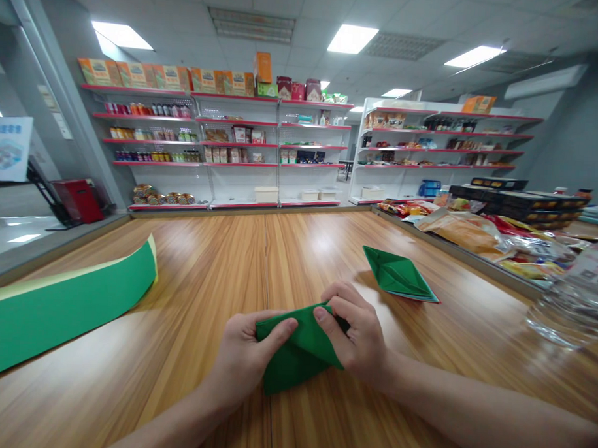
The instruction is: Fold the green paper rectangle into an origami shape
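A folded piece of green paper (299, 358) is held between my two hands, just above the wooden table. My left hand (248, 349) grips its left end, thumb on the near face and the other fingers hidden behind it. With thumb and bent fingers, my right hand (354, 330) pinches the upper right edge. Beyond my right hand lies a folded green paper boat (400, 274), with thin light and red edges showing along its underside. To the far left, a curled green sheet (75, 317) with a pale yellow reverse rests on the table.
The wooden table (214, 260) has a raised edge. At right stand a clear plastic bottle (571, 299), packaged snacks (465, 233) and stacked black boxes (515, 202). Stocked shelves (238, 143) line the back. A red box (81, 200) and a sign (8, 148) are at left.
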Demonstrator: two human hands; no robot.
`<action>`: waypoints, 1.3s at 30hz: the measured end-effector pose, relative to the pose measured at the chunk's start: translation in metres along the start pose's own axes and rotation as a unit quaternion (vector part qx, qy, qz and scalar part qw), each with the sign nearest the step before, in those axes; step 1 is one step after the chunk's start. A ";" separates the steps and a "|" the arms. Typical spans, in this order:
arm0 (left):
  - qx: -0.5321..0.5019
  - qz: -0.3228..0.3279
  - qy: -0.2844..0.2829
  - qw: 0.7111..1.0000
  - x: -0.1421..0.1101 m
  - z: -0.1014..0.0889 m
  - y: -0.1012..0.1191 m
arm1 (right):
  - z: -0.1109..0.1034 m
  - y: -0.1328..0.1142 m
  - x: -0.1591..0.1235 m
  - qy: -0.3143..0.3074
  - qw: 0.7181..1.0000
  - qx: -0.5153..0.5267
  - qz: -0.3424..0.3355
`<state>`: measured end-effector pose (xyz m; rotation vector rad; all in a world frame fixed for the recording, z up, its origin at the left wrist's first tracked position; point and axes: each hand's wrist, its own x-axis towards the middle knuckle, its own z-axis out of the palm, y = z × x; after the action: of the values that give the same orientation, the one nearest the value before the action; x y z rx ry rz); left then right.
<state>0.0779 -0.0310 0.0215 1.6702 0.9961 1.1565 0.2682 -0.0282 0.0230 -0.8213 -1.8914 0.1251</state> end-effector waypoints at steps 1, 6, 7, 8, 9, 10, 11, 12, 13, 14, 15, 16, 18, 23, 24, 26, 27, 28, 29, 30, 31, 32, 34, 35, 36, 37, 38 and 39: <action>-0.011 -0.007 -0.003 1.000 0.000 0.000 0.000 | 0.000 -0.001 0.000 -0.001 1.000 0.001 0.000; -0.073 -0.035 -0.005 0.997 -0.001 0.003 0.001 | 0.001 -0.003 0.002 0.002 1.000 0.007 0.009; -0.080 -0.038 -0.004 0.996 -0.001 0.003 0.002 | 0.001 -0.003 0.002 0.002 1.000 0.009 0.011; -0.087 -0.041 -0.003 0.995 -0.001 0.003 0.002 | 0.001 -0.003 0.002 0.003 1.000 0.012 0.014; -0.093 -0.044 -0.004 0.995 0.000 0.003 0.002 | 0.001 -0.003 0.002 0.003 1.000 0.015 0.017; -0.097 -0.046 -0.006 0.994 0.000 0.003 0.002 | 0.001 -0.003 0.002 0.002 1.000 0.017 0.021; -0.101 -0.047 -0.008 0.994 0.000 0.003 0.002 | 0.001 -0.003 0.002 0.000 0.999 0.020 0.026; -0.105 -0.049 -0.011 0.993 0.001 0.003 0.002 | 0.002 -0.003 0.002 -0.002 0.999 0.022 0.033; -0.110 -0.049 -0.014 0.993 0.001 0.003 0.002 | 0.002 -0.003 0.002 -0.003 0.999 0.023 0.039; -0.115 -0.050 -0.017 0.992 0.001 0.002 0.002 | 0.002 -0.002 0.002 -0.005 0.999 0.022 0.046; -0.122 -0.052 -0.020 0.991 0.000 0.002 0.002 | 0.003 -0.002 0.001 -0.007 0.998 0.020 0.053; -0.131 -0.055 -0.023 0.990 0.000 0.002 0.002 | 0.003 -0.001 0.001 -0.007 0.998 0.015 0.060; -0.147 -0.063 -0.028 0.987 0.000 0.002 0.002 | 0.004 0.000 0.000 -0.009 0.997 0.003 0.073; -0.160 -0.069 -0.028 0.984 -0.001 0.002 0.001 | 0.007 0.002 0.000 -0.019 0.996 -0.011 0.091; -0.161 -0.068 -0.026 0.984 0.000 0.002 0.000 | 0.007 0.002 0.000 -0.021 0.996 -0.009 0.092; -0.162 -0.067 -0.023 0.984 0.001 0.002 0.000 | 0.007 0.003 0.000 -0.020 0.996 -0.004 0.090; -0.161 -0.069 -0.021 0.984 0.001 0.002 0.000 | 0.007 0.003 0.000 -0.017 0.996 -0.001 0.089; -0.158 -0.072 -0.017 0.985 0.001 0.003 0.000 | 0.007 0.003 -0.001 -0.014 0.996 0.001 0.088; -0.155 -0.074 -0.014 0.985 0.001 0.003 0.000 | 0.006 0.003 -0.001 -0.013 0.996 0.004 0.088; -0.152 -0.076 -0.012 0.985 0.001 0.003 0.001 | 0.006 0.003 -0.002 -0.013 0.996 0.006 0.087; -0.150 -0.076 -0.009 0.986 0.001 0.003 0.001 | 0.006 0.003 -0.002 -0.012 0.996 0.007 0.086; -0.147 -0.076 -0.008 0.986 0.000 0.003 0.001 | 0.006 0.002 -0.002 -0.012 0.996 0.008 0.085; -0.140 -0.073 -0.007 0.987 0.000 0.003 0.002 | 0.006 0.002 -0.001 -0.010 0.997 0.009 0.081; -0.136 -0.071 -0.006 0.988 -0.001 0.003 0.002 | 0.006 0.001 -0.001 -0.009 0.997 0.010 0.079; -0.133 -0.070 -0.006 0.989 -0.001 0.003 0.002 | 0.006 0.001 0.000 -0.009 0.997 0.011 0.078; -0.131 -0.067 -0.007 0.989 -0.001 0.003 0.001 | 0.006 0.001 0.000 -0.008 0.997 0.013 0.078; -0.129 -0.065 -0.009 0.989 -0.001 0.003 0.000 | 0.006 0.001 0.000 -0.008 0.997 0.015 0.078; -0.125 -0.062 -0.008 0.990 0.000 0.004 -0.001 | 0.006 0.000 0.000 -0.007 0.997 0.017 0.077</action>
<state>0.0812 -0.0318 0.0193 1.3983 0.8917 1.1338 0.2636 -0.0264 0.0204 -0.9449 -1.8326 0.2593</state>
